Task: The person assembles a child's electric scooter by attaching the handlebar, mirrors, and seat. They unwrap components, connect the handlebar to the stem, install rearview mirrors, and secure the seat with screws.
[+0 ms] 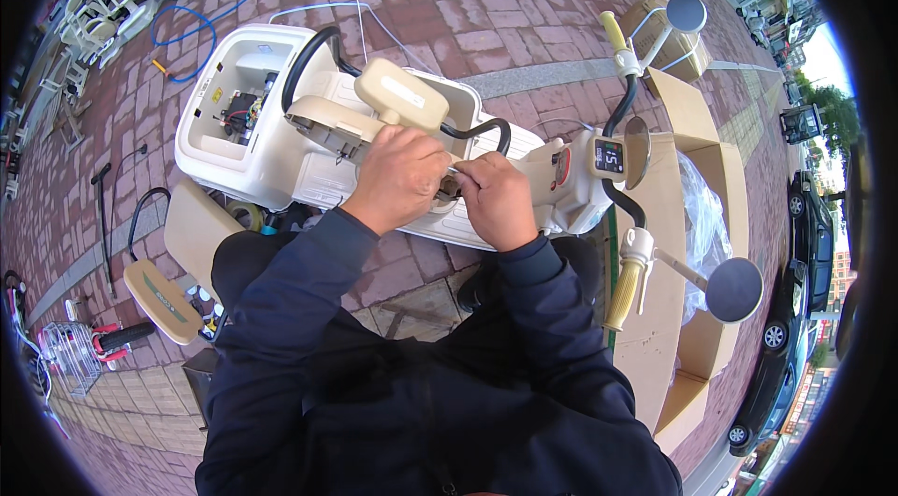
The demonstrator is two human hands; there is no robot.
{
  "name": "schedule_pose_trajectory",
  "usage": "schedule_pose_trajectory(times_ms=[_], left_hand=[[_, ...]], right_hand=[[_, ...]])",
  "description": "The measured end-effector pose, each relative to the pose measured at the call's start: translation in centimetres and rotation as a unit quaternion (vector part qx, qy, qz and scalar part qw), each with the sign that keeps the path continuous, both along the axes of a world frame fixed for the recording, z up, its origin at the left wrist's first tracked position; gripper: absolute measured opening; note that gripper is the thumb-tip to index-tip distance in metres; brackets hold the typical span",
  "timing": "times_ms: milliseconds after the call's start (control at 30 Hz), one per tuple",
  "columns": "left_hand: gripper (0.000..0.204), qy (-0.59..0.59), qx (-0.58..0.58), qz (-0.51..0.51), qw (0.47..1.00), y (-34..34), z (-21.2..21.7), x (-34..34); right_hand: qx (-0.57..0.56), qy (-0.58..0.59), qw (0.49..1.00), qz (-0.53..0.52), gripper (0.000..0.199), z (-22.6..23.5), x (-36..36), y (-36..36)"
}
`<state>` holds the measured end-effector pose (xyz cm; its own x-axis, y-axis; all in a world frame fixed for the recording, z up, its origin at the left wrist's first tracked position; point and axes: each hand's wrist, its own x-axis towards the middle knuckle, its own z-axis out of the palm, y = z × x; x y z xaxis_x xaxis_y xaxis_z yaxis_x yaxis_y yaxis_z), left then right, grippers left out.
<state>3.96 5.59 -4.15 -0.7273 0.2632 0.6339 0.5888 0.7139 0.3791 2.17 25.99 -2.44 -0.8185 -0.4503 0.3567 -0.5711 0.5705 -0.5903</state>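
A cream electric scooter (323,180) stands crosswise before me. Over its middle my left hand (400,176) is closed, fingers curled down beside a beige seat (337,115) that is tipped up. Close by on the right, my right hand (498,201) pinches with thumb and fingertips. Both sets of fingertips meet at a small metallic part (450,186); what exactly each hand grips is hidden by the fingers. A padded beige backrest (402,94) on a black bent tube (297,75) rises just beyond my left hand.
At the scooter's rear, an uncovered compartment (198,108) contains wiring. Handlebars with a yellowish grip (625,295) and round mirror (732,290) extend right, over flattened cardboard (645,346). Loose beige cushions (161,300) lie left. A blue hose (211,28) crosses the brick paving.
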Motion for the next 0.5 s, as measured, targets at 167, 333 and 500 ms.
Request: schedule_pose_trajectory(times_ms=[167, 333, 500], left_hand=[[0.017, -0.009, -0.004, -0.005, 1.0, -0.1, 0.04, 0.04], [0.016, -0.005, 0.0, -0.003, 1.0, -0.14, 0.03, 0.1], [0.017, -0.007, -0.001, -0.004, 1.0, -0.05, 0.07, 0.08]], right_hand=[[-0.02, -0.098, 0.994, -0.052, 0.011, -0.2, 0.05, -0.15], [-0.102, -0.213, 0.971, -0.038, 0.011, -0.39, -0.32, 0.47], [-0.1, -0.264, 0.957, -0.064, 0.011, -0.98, -0.64, 0.61]])
